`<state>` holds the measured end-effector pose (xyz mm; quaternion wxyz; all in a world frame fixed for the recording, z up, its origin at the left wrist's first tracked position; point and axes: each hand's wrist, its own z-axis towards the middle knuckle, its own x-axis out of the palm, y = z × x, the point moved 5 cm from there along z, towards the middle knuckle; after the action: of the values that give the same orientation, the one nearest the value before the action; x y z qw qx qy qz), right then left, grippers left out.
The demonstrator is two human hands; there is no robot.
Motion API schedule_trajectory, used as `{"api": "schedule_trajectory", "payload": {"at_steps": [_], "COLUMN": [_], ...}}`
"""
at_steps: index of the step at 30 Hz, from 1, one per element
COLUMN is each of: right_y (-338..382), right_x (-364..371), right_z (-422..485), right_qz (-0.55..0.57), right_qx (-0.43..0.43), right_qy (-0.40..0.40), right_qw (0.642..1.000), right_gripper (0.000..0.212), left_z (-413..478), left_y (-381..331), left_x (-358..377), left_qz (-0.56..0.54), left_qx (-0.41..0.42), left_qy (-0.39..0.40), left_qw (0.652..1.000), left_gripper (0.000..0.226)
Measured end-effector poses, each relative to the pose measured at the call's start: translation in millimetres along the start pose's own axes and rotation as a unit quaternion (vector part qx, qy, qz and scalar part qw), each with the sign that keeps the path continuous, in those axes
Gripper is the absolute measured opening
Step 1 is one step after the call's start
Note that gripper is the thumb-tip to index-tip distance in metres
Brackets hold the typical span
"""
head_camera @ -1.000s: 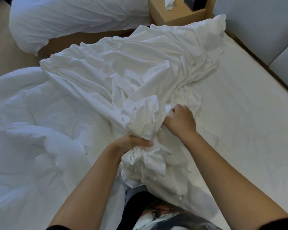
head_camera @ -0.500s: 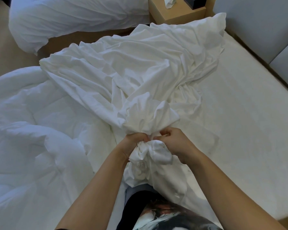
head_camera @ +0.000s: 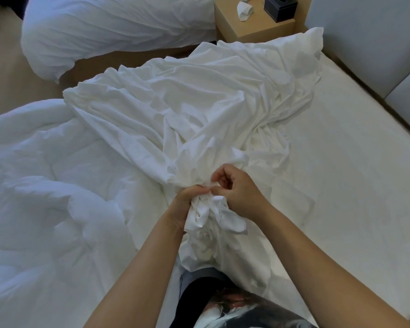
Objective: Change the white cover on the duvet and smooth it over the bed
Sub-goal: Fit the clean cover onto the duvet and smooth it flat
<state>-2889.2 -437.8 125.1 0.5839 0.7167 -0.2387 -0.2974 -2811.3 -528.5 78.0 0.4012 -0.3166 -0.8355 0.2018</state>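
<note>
The white cover [head_camera: 199, 102] lies crumpled across the middle of the bed, spreading from my hands towards the far corner. Its near end is gathered into a tight bunch in front of me. My left hand [head_camera: 184, 205] grips that bunch from the left side. My right hand [head_camera: 237, 192] is beside it on the right, its thumb and fingertips pinching a fold at the top of the bunch. The puffy white duvet [head_camera: 45, 197] lies heaped on the left of the bed, partly under the cover's edge.
The bare mattress sheet [head_camera: 341, 174] stretches out on the right. A grey padded headboard [head_camera: 376, 43] runs along the far right. A wooden nightstand [head_camera: 253, 27] with a black box [head_camera: 279, 8] and crumpled tissue stands behind. A second white bed [head_camera: 104, 27] is at the upper left.
My right hand has come back from further up the cover to join the left at the bunch. More fabric has been gathered towards me, and the bunch has grown tighter.
</note>
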Motion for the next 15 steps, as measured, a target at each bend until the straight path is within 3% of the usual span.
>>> {"api": "schedule_trajectory", "payload": {"at_steps": [2, 5, 9, 15], "right_y": [-4.5, -6.7, -1.5, -3.1], "right_x": [-3.2, -9.9, -9.7, 4.0], "right_z": [-2.9, -2.1, 2.4, 0.8], "right_qz": [-0.008, 0.008, 0.063, 0.095], "right_qx": [0.013, 0.021, 0.007, -0.004], "right_qy": [0.009, -0.046, -0.100, -0.104], "right_qw": [1.000, 0.999, 0.993, 0.990], "right_gripper": [0.025, 0.025, 0.023, 0.021], "left_z": [1.4, 3.0, 2.7, 1.7], "left_y": [0.5, -1.5, 3.2, 5.2], "left_x": [7.3, 17.0, 18.4, 6.9], "left_qz": [-0.039, 0.024, 0.032, -0.003], "left_qx": [-0.007, -0.009, 0.014, 0.007], "left_qy": [0.030, 0.048, 0.005, -0.041], "left_qw": [0.999, 0.999, 0.999, 0.999], "left_gripper": [0.025, 0.025, 0.025, 0.016]}}
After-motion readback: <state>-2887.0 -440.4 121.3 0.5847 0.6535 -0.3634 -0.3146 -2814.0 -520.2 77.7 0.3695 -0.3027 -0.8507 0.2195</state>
